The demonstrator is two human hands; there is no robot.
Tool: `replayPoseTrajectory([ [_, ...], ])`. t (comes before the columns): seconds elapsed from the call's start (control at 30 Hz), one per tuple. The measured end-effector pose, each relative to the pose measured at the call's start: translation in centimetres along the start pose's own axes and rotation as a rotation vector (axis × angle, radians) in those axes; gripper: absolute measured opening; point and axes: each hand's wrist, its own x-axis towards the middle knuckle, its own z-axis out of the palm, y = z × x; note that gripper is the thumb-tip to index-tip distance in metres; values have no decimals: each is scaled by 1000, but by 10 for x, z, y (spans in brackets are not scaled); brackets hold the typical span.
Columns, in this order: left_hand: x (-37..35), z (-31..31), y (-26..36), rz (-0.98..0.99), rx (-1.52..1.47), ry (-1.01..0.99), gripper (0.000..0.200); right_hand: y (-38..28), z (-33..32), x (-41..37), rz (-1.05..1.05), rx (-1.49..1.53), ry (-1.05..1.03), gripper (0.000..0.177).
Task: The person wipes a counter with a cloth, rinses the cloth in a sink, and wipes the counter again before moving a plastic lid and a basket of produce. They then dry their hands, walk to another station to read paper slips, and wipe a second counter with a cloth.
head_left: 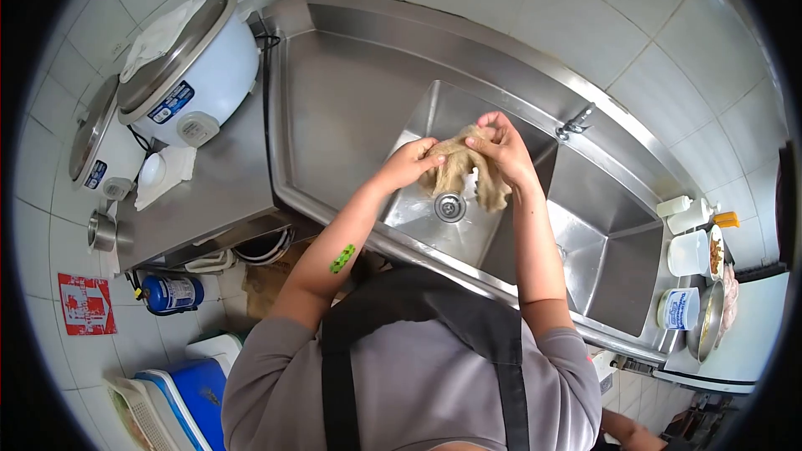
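Observation:
A limp, beige-brown cloth (455, 169) hangs over the left basin of a steel double sink (434, 113), its lower folds near the drain (449, 207). My left hand (411, 164) pinches its left side between thumb and fingers. On the upper right of the cloth, my right hand (505, 149) is closed with thumb and fingers. Both hands are above the basin, a short distance apart.
The faucet (575, 123) stands behind the basins, right of my right hand. Rice cookers (196, 75) sit on the left counter. Bottles, tubs and a pan (707, 322) line the right side. Part of another person's arm (628, 431) shows at the lower right.

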Motion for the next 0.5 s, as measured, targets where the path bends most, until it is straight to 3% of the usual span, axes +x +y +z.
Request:
replayPoseTrajectory([
  [0.03,-11,-22,-3,-34,16,-75,28,-2,19,10,2,40,-58,29],
  [0.1,-39,-66,-8,-41,76,-47,32,-2,69,30,70,116,-172,29],
  [0.13,-53,-90,-12,-44,138,-28,36,17,90,48,5,86,-252,30],
  [0.2,-84,-143,-27,-243,608,200,45,65,122,82,-43,-60,-299,29],
  [0.27,-116,-179,-31,-286,674,318,47,115,145,103,-98,-952,-73,36],
  [0.3,-127,-193,-30,-319,744,444,48,149,150,109,-135,-1125,-77,46],
  [0.37,-147,-207,-23,-321,691,413,44,200,170,109,-71,-1184,-328,65],
  [0.4,-156,-212,-23,-335,630,368,41,222,185,103,-89,-1382,-432,63],
  [0.43,-163,-216,-26,-301,611,360,40,239,205,90,-224,-1548,-402,60],
  [0.5,-164,-221,-25,-258,594,343,38,245,226,113,-307,-1437,-493,59],
])
